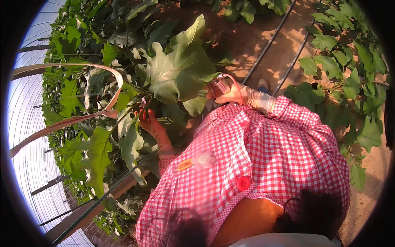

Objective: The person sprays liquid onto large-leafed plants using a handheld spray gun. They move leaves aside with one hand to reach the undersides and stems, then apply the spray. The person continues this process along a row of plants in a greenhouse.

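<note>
My left hand [153,126], in what looks like a thin pale glove, is raised among eggplant leaves with its fingers apart. Just above its fingertips hangs a small purple eggplant flower [143,102] on a stem; whether they touch is hard to tell. My right hand [230,93], in a thin pale glove with a long cuff, grips a small clear container [221,86] close to my waist. A red tube or cord [236,82] curves from its top over the hand. One broad eggplant leaf [180,72] spreads between the hands, partly in front of the container.
Dense eggplant plants [71,95] fill the left, with another row [355,71] at right. Two dark hoses [268,46] run along the soil path [247,52]. A pale strap [118,80] loops at left, near a green rope [101,197] and the greenhouse film [29,123].
</note>
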`<state>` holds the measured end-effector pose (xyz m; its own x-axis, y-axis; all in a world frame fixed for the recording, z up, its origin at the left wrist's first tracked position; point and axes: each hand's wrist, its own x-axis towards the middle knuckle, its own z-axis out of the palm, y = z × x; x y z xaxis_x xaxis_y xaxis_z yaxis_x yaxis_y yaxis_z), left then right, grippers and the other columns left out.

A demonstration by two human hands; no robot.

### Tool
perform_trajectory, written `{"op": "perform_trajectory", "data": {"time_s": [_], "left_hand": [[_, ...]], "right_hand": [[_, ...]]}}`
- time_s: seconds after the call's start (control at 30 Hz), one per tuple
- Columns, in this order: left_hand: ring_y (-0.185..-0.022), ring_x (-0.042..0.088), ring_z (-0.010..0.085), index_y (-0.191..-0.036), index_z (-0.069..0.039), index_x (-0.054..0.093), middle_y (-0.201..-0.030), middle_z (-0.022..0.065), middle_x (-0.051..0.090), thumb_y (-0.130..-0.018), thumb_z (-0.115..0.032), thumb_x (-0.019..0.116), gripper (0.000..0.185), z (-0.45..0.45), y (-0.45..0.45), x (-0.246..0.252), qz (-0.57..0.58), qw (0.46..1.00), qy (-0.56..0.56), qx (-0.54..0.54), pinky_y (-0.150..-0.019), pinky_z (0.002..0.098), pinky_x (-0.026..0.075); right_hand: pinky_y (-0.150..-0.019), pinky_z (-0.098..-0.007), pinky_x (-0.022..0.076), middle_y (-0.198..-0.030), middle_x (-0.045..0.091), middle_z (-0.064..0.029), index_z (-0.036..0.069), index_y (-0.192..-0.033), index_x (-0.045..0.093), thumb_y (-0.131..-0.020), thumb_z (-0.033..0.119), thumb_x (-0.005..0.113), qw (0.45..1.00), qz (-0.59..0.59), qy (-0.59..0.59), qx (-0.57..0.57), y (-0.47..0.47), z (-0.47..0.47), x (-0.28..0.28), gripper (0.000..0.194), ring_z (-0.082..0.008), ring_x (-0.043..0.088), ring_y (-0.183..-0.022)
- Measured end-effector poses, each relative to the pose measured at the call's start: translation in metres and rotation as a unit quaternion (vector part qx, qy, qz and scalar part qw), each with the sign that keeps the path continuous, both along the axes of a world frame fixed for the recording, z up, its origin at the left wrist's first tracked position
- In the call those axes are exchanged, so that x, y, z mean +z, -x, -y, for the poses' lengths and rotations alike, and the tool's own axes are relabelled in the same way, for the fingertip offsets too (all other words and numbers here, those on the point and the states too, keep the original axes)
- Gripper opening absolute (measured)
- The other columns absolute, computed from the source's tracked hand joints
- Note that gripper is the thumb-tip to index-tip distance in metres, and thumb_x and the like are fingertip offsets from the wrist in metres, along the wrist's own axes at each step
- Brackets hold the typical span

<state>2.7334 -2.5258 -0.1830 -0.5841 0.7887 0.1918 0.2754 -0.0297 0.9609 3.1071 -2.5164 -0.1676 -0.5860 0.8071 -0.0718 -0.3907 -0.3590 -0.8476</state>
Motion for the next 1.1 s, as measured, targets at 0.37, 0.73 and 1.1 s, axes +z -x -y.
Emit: {"op": "perform_trajectory", "data": {"time_s": [0.37,0.73,1.1], "left_hand": [[-0.089,0.059,0.0144,-0.125,-0.008,0.057,-0.103,0.0039,0.063,-0.089,-0.018,0.071,0.040,-0.008,-0.204,0.027,-0.168,0.886,0.251,-0.352,-0.077,0.0316,0.049],[-0.086,0.060,0.0185,-0.132,-0.004,0.054,-0.105,0.0076,0.066,-0.089,-0.015,0.071,0.048,-0.128,-0.284,0.073,-0.301,0.890,0.220,-0.261,-0.088,0.0303,0.050],[-0.120,0.059,0.0265,-0.134,-0.005,0.055,-0.128,0.0126,0.063,-0.089,-0.016,0.072,0.050,-0.365,-0.242,0.044,-0.232,0.956,0.112,-0.140,-0.100,0.0373,0.047]], "right_hand": [[-0.105,-0.0375,0.0453,-0.117,0.065,-0.0127,-0.001,-0.135,0.050,-0.078,-0.003,0.065,0.993,-0.053,0.077,-0.075,-0.196,-0.055,0.033,0.059,-0.0239,0.061,-0.116],[-0.109,-0.0390,0.0420,-0.117,0.064,-0.0117,-0.002,-0.135,0.048,-0.080,-0.006,0.059,0.994,-0.067,0.045,-0.075,-0.246,-0.153,0.041,0.056,-0.0246,0.060,-0.118],[-0.113,-0.0436,0.0356,-0.123,0.060,-0.0158,-0.002,-0.137,0.046,-0.078,-0.008,0.063,0.997,-0.057,-0.046,-0.023,-0.199,-0.405,0.025,0.062,-0.0295,0.055,-0.125]]}}
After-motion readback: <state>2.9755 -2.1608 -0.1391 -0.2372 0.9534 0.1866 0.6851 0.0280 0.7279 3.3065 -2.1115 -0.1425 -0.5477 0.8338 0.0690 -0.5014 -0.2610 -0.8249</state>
